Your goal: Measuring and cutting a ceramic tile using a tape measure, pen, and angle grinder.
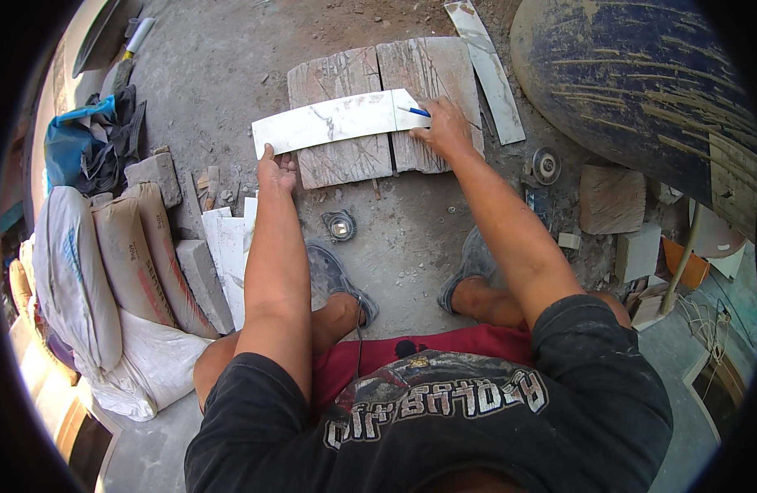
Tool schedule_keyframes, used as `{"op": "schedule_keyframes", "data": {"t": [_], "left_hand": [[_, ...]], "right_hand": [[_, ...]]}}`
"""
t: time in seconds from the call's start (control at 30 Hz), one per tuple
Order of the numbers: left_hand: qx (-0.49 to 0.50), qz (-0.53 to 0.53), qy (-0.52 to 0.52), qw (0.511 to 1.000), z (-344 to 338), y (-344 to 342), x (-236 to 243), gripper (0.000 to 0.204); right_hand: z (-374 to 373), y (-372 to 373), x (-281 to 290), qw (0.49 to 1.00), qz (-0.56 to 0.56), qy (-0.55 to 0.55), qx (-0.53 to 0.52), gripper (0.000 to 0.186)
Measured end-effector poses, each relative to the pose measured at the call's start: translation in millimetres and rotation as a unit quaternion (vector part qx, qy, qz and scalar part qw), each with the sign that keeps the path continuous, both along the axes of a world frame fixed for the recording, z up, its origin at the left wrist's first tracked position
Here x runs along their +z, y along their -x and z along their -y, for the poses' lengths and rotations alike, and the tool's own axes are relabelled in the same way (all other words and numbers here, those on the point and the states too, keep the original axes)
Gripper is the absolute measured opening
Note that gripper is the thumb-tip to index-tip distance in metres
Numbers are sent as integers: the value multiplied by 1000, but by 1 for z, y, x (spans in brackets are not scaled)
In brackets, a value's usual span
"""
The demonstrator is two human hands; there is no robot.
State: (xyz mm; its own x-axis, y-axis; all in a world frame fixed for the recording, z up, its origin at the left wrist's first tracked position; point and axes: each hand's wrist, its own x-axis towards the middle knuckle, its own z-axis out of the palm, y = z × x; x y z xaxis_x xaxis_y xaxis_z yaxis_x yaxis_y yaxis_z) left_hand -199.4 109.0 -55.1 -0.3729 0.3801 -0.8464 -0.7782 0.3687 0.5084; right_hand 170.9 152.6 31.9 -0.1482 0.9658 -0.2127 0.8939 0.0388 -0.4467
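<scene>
- Head view: left one of two fisheye cams, worn side by side on the person's head.
- Faces steeply down, past the chest to the ground in front; upright, not mirrored, frame left = person's left.
- Black shirt (493, 435) large along the lower edge — very close to the lens.
- Left hand (277, 171) and right hand (448, 130) farther off, upper middle of frame, smallish.
- Clogs (331, 275) below, seen from above, mid-frame.
- Very wide: sacks (128, 259) at left and blue rounded vessel (616, 94) at right both fit.
- Corners black, round rim — edges bend out there.
</scene>
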Motion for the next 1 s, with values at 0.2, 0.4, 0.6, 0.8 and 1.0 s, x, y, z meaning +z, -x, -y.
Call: {"op": "schedule_keyframes", "data": {"t": [0.2,0.4,0.6,0.8,1.0], "left_hand": [[-59,-90,39,993,0,27,-1,29],[-208,-148,77,964,-14,0,28,49],[-475,-350,135,797,-34,31,17,61],[-483,-412,107,765,-29,14,5,67],[-434,-544,226,682,-43,-37,51,76]], "right_hand": [[-6,7,6,999,27,21,14,54],[-13,-30,3,1000,10,-1,-14,53],[-39,-35,18,999,40,36,0,52],[-33,-42,14,999,27,24,1,52],[-33,-52,15,998,55,27,-15,59]]}}
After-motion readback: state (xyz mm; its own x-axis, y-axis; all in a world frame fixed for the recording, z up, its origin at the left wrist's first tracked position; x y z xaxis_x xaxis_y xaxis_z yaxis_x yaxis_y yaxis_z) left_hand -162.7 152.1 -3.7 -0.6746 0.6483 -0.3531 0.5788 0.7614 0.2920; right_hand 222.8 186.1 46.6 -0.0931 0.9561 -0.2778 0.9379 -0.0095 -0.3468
